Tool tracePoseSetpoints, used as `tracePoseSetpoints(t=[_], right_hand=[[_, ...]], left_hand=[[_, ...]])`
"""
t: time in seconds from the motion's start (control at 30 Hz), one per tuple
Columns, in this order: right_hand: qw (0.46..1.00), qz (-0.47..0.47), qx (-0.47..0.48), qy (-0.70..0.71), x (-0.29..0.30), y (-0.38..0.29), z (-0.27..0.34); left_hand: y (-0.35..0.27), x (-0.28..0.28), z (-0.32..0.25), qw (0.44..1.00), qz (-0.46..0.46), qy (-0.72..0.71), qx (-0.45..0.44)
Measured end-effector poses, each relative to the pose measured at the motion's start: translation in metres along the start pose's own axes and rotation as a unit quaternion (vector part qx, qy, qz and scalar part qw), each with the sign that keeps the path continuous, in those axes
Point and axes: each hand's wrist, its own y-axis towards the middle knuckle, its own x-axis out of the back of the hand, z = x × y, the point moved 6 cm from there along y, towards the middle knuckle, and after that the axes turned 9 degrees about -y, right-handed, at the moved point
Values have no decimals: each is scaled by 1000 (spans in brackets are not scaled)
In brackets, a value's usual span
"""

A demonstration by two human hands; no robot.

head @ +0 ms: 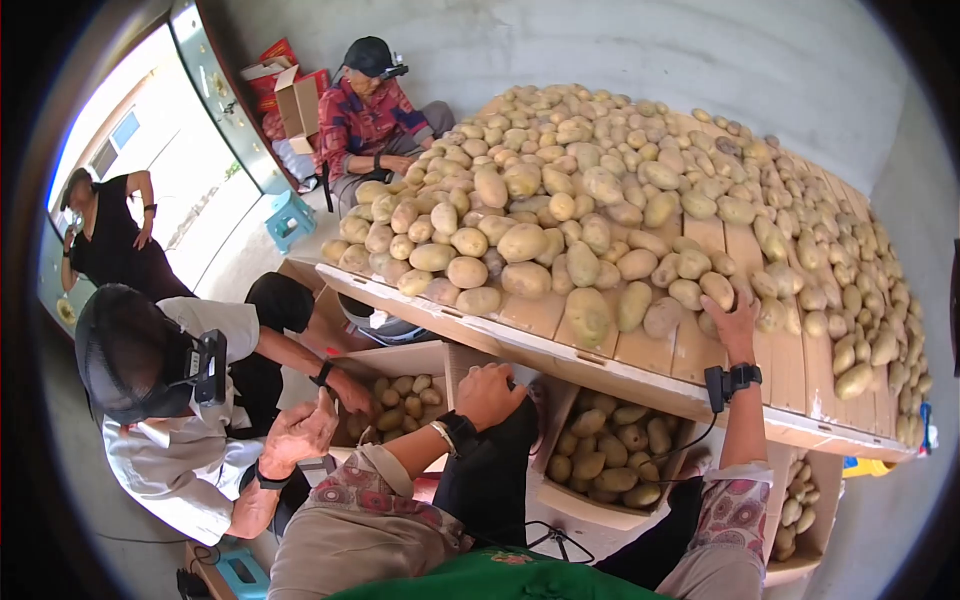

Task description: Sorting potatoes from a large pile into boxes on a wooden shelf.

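Observation:
My right hand (733, 319) reaches over the near edge of the wooden slatted table (697, 360). Its thumb and fingers are around a potato (717, 289) lying among others in the heap. My left hand (491, 395) rests near my knee with curled fingers; the inside of its grasp is hidden. Many potatoes (523, 241) of mixed size cover the tabletop. Below the table edge, between my legs, stands a cardboard box (592, 511) with potatoes (611, 450) in it.
Another potato box (814, 525) stands at right. At left, a person in a white shirt (161, 480) reaches into a cardboard box (409, 360). Another person (367, 120) sits at the table's far left; one stands by the doorway (112, 232). A blue stool (289, 220) is on the floor.

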Motion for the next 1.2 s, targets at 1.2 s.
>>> tracePoseSetpoints(t=[1.2], right_hand=[[982, 15, -63, -175, 46, -71, 63]], left_hand=[[-8, 8, -9, 999, -11, -23, 23]])
